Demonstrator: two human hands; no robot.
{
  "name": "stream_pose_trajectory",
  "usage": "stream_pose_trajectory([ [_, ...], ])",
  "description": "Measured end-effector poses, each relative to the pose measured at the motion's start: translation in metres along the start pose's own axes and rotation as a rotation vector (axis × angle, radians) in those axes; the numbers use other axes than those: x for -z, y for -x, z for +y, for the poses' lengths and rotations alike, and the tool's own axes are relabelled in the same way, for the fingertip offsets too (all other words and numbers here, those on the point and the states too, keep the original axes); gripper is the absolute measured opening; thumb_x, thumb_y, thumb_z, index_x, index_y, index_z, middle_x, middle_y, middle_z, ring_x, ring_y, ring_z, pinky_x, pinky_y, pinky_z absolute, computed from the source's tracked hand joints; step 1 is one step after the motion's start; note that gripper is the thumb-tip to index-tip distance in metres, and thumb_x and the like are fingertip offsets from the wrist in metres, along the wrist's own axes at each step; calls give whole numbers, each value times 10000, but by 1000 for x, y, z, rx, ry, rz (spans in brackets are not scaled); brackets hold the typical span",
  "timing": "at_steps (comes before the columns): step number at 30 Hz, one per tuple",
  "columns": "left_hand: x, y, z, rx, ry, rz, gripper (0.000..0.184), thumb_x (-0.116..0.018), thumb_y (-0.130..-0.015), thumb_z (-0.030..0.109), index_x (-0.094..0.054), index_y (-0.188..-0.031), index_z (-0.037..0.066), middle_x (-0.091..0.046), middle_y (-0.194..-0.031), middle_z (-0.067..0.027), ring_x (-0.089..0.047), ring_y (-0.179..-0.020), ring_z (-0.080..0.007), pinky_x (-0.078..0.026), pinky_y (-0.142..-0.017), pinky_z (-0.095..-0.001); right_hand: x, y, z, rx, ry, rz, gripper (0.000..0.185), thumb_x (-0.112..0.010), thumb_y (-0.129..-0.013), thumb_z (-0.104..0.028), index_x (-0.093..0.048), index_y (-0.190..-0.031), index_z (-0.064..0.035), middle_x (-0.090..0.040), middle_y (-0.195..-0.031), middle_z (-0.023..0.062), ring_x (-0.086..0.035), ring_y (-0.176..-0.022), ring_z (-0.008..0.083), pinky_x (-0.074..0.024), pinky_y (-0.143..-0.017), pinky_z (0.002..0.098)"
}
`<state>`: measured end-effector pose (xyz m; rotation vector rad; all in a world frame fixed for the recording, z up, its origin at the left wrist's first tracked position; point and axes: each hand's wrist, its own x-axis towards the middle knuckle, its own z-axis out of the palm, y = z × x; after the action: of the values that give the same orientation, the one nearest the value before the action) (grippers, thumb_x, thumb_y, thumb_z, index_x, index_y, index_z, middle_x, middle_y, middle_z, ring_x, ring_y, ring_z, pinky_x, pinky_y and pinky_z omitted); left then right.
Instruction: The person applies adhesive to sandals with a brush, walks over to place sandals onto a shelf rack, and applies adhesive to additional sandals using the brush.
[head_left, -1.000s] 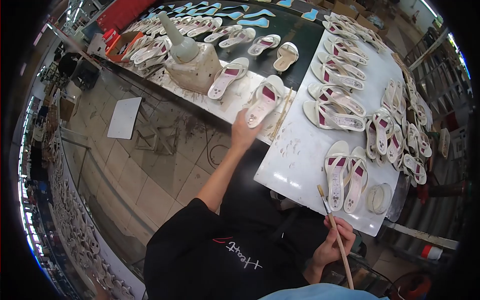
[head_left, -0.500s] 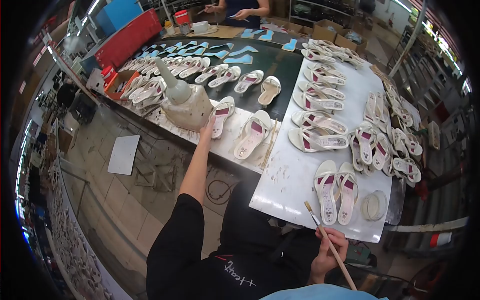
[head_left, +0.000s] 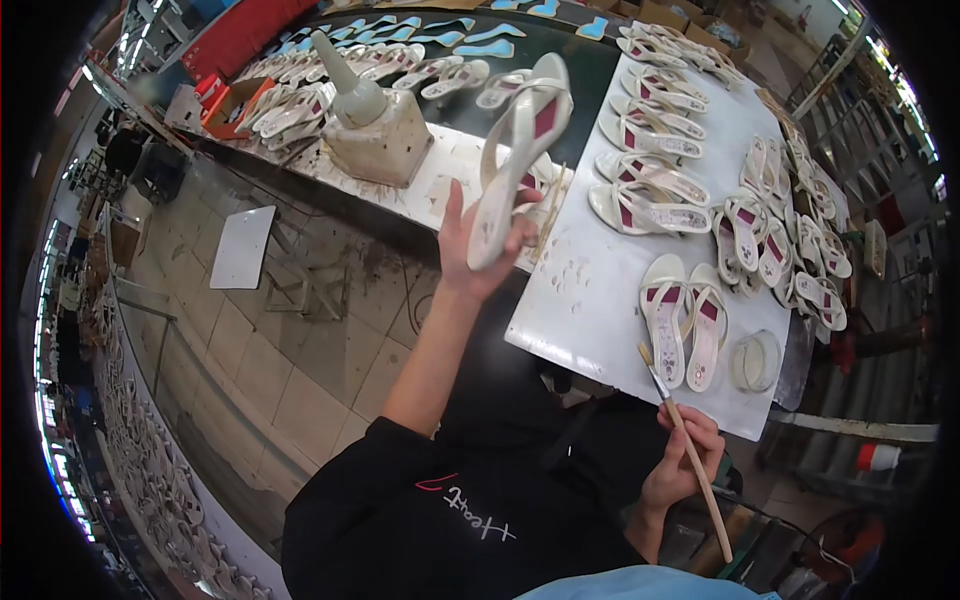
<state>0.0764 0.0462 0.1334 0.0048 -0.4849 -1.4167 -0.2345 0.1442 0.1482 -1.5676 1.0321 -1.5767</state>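
Note:
My left hand (head_left: 478,240) holds a white sandal (head_left: 520,150) up in the air, tilted, over the edge of the white bench strip; another sandal is partly hidden behind it. In my right hand (head_left: 690,455) is a wooden brush (head_left: 697,465), its bristles pointing up toward the board's near edge. Just beyond the brush tip, a pair of white sandals (head_left: 686,325) with dark red patches lies on the white board (head_left: 560,320). Right of the pair sits a round clear dish (head_left: 754,361).
A bottle with a long grey spout (head_left: 358,95) stands on a stained block (head_left: 378,145). Rows of sandals (head_left: 655,150) line the board, with a pile (head_left: 775,240) at its right. Blue insole pieces (head_left: 490,48) lie on the dark green table. Left below is a white-topped stool (head_left: 243,247).
My left hand has moved right from beside the bottle block and lifted a sandal off the bench. My right hand still holds the brush. The co-worker's hands have left the view as the camera tilted.

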Motion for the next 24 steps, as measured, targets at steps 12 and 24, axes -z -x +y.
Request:
stream_pose_trajectory([
  [12,-64,25,-56,262,-13,-178,961,-81,-873,721,-276,-1352,-88,-541,-1114,-269,-448,-408,-162,-390,-573,-312,32,-9,4,99,128,147,152,-535,-922,-72,-438,-999,16,-569,-1003,225,-626,-849,267,-551,-743,355],
  [24,-59,63,-101,433,-210,101,870,-141,-895,697,-424,-1169,-78,-484,-843,-138,-506,-477,-219,-406,-516,-350,152,-71,93,-151,498,560,130,-613,-885,-78,-524,-878,17,-624,-804,86,-638,-700,127,-507,-647,239],
])
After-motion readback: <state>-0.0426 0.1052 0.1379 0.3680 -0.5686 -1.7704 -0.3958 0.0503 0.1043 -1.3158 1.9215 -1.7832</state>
